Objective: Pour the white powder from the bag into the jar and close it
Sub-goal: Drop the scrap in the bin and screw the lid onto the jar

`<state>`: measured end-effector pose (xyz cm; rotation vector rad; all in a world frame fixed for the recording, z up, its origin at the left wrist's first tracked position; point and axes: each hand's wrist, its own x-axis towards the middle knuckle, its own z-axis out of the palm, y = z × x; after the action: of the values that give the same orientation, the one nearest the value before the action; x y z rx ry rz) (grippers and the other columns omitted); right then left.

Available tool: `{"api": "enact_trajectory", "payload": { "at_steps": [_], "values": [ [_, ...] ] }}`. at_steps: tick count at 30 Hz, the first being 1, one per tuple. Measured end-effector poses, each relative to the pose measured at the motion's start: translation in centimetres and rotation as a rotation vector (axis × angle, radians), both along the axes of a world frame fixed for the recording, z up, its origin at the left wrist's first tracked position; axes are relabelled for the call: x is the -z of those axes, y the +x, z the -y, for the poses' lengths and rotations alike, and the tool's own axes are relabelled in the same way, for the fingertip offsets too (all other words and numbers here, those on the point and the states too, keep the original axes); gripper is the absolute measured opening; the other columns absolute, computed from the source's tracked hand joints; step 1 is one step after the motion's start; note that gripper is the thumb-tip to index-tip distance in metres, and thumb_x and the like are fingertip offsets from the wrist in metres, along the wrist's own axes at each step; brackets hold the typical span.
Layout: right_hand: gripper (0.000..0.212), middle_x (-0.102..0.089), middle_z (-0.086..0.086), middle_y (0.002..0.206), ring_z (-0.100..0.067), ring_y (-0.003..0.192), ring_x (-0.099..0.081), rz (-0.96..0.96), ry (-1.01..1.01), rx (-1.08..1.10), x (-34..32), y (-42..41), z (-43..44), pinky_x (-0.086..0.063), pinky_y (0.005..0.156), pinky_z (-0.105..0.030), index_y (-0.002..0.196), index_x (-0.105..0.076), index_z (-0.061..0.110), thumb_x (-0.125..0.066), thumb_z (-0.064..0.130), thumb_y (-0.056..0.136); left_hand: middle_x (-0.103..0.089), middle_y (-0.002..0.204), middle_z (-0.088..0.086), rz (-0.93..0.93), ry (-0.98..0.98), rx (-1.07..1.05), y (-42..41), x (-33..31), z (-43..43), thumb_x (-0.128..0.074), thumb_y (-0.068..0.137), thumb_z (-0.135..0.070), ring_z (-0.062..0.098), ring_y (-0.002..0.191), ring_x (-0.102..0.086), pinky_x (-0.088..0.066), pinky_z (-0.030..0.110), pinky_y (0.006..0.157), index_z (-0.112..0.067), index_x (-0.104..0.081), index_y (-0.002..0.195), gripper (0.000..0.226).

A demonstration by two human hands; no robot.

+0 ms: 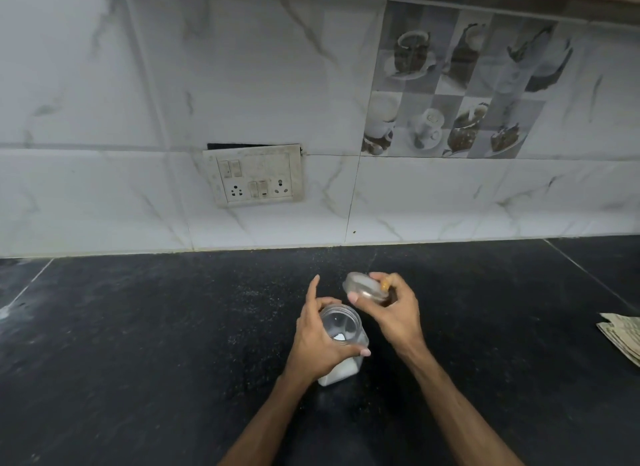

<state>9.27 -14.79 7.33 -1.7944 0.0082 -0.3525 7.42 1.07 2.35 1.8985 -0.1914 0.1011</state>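
A clear plastic jar [341,327] stands on the black counter [138,344] with its mouth uncovered and white powder in its lower part. My left hand [317,344] wraps around the jar from the left, index finger raised. My right hand [391,309] holds the round clear lid [362,287] tilted, just above and to the right of the jar's mouth, apart from it. No bag of powder is in view.
A folded, printed paper or packet [623,337] lies at the counter's right edge. A tiled wall with a switch and socket plate [254,176] rises behind the counter. Fine white specks dot the dark surface around the jar.
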Motion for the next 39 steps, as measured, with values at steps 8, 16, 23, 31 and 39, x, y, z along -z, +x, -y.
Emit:
{"api": "enact_trajectory", "payload": {
  "at_steps": [8, 16, 23, 31, 39],
  "values": [
    [0.058, -0.065, 0.008, 0.119, -0.007, 0.112, -0.063, 0.12, -0.301, -0.267, 2.5, -1.3, -1.4, -0.055, 0.093, -0.031, 0.107, -0.074, 0.021, -0.093, 0.037, 0.054, -0.053, 0.128, -0.015, 0.008, -0.126, -0.024, -0.3, 1.8, 0.2, -0.094, 0.052, -0.034, 0.001, 0.116, -0.06, -0.048, 0.019, 0.098, -0.056, 0.006, 0.143, 0.137],
    [0.041, -0.061, 0.011, 0.123, -0.005, 0.116, -0.059, 0.138, -0.393, -0.297, 3.0, -1.2, -1.6, -0.053, 0.091, -0.028, 0.085, -0.066, 0.025, -0.093, 0.035, 0.055, -0.053, 0.126, -0.019, -0.022, -0.136, 0.021, 0.1, 2.5, -0.1, -0.095, 0.055, -0.034, -0.001, 0.116, -0.059, -0.042, 0.009, 0.097, -0.038, 0.009, 0.149, 0.14],
    [0.043, -0.057, 0.013, 0.128, -0.002, 0.117, -0.056, 0.095, -0.438, -0.321, 3.2, -1.1, -1.4, -0.051, 0.093, -0.024, 0.084, -0.062, 0.036, -0.092, 0.043, 0.054, -0.053, 0.126, -0.017, -0.002, -0.132, 0.025, 0.1, 2.8, -0.1, -0.095, 0.056, -0.034, 0.0, 0.116, -0.06, -0.044, 0.012, 0.097, -0.033, 0.001, 0.151, 0.134],
    [0.049, -0.055, 0.016, 0.126, 0.0, 0.116, -0.055, 0.093, -0.504, -0.315, 2.9, -1.0, -1.4, -0.05, 0.093, -0.023, 0.09, -0.068, 0.016, -0.09, 0.041, 0.055, -0.054, 0.12, -0.031, -0.001, -0.16, 0.013, 0.3, 3.2, -0.1, -0.095, 0.056, -0.034, 0.0, 0.117, -0.06, -0.046, 0.017, 0.099, -0.034, -0.005, 0.152, 0.131],
    [0.046, -0.043, 0.02, 0.144, 0.002, 0.134, -0.038, 0.004, -0.699, -0.335, 0.7, -1.4, -1.0, -0.032, 0.11, -0.028, 0.085, -0.057, 0.033, -0.079, 0.063, 0.058, -0.055, 0.128, -0.016, 0.004, -0.115, 0.023, 0.3, 3.2, -0.4, -0.094, 0.055, -0.033, 0.003, 0.121, -0.058, -0.044, 0.019, 0.101, -0.041, -0.005, 0.149, 0.13]
  ]
}}
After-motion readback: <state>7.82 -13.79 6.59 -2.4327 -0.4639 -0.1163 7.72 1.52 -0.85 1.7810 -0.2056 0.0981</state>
